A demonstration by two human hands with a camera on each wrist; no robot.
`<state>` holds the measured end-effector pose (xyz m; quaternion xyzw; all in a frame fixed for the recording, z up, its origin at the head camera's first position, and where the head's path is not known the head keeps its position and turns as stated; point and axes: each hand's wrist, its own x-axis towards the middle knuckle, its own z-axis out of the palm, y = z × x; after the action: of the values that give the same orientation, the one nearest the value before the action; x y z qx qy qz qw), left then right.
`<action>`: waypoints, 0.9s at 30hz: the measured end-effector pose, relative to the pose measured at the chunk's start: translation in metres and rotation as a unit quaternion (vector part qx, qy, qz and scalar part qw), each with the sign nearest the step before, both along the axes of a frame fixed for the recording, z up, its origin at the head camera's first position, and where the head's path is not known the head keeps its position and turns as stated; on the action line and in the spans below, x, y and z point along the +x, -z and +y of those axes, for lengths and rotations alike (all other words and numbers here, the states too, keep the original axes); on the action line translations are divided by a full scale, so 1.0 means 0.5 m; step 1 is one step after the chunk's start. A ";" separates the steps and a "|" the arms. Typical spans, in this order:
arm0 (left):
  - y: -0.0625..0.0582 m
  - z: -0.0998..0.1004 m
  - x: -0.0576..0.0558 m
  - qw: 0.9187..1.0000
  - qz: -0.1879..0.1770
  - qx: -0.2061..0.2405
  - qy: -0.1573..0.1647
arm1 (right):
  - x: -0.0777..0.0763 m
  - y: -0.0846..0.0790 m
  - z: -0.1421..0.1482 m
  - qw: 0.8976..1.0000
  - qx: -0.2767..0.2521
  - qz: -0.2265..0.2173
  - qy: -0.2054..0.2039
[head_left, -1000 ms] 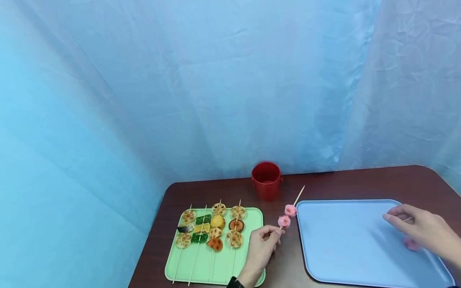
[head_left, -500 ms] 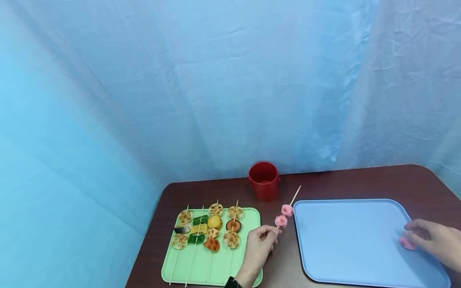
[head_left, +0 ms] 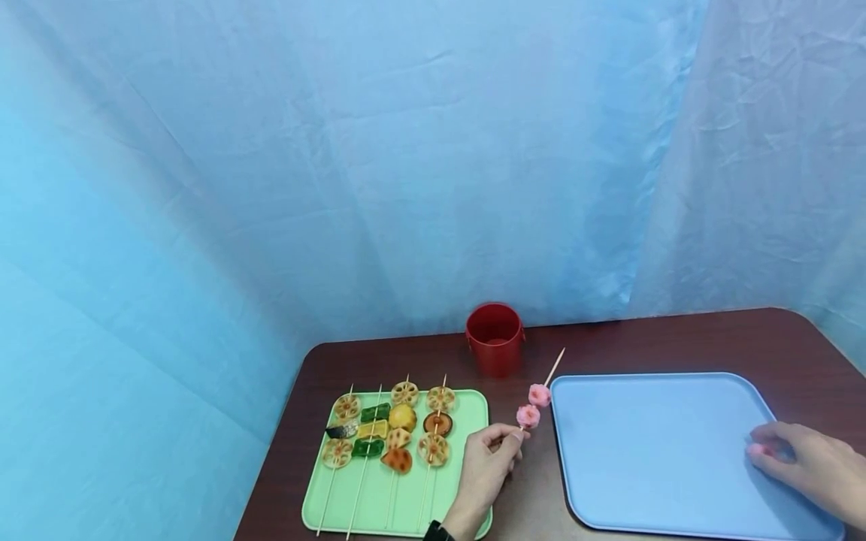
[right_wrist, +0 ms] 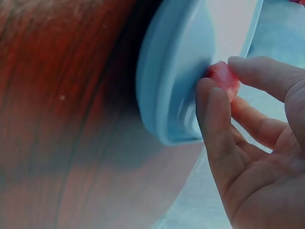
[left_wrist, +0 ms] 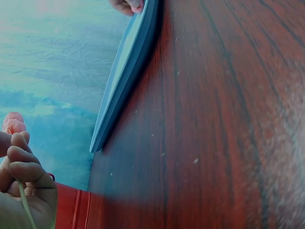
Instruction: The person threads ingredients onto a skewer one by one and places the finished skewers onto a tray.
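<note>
My left hand [head_left: 489, 466] pinches a wooden skewer [head_left: 555, 367] just below two pink, flower-like food pieces [head_left: 539, 395]. The bare pointed tip slants up and to the right, beside the blue tray [head_left: 649, 451]. In the left wrist view, the lower stick [left_wrist: 26, 205] runs across the palm of that hand. My right hand [head_left: 808, 467] is at the right side of the blue tray, its thumb and fingertips around a single pink piece [right_wrist: 224, 80]. The right wrist view shows this piece between the fingertips, close over the tray; the fingers partly cover it.
A green tray [head_left: 470, 413] on the left bears several loaded skewers with lotus root slices [head_left: 433, 449], green and yellow pieces, and a mushroom-like disc [head_left: 438, 424]. A red bucket [head_left: 495, 357] stands at the back of the dark wooden table [head_left: 643, 344]. Blue cloth hangs behind.
The right hand has come down to the pink piece on the blue tray, and its fingers have closed around it. The left hand keeps its hold on the skewer.
</note>
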<state>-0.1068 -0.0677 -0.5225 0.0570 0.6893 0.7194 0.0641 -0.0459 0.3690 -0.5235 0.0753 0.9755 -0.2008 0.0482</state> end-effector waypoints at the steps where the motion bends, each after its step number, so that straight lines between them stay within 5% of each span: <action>1: 0.002 0.000 -0.001 1.000 0.001 0.000 0.000 | -0.001 0.000 -0.001 1.000 0.004 0.011 -0.002; 8: 0.005 0.000 -0.001 1.000 0.000 -0.002 -0.001 | -0.021 -0.029 -0.024 0.998 0.007 0.059 0.000; 27: 0.007 0.009 0.010 1.000 -0.014 0.004 0.001 | -0.070 -0.083 -0.162 0.986 -0.148 0.070 0.016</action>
<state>-0.1020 -0.0635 -0.5260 0.0477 0.6853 0.7229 0.0742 -0.0809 0.2880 -0.4818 0.0688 0.9347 -0.3486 -0.0129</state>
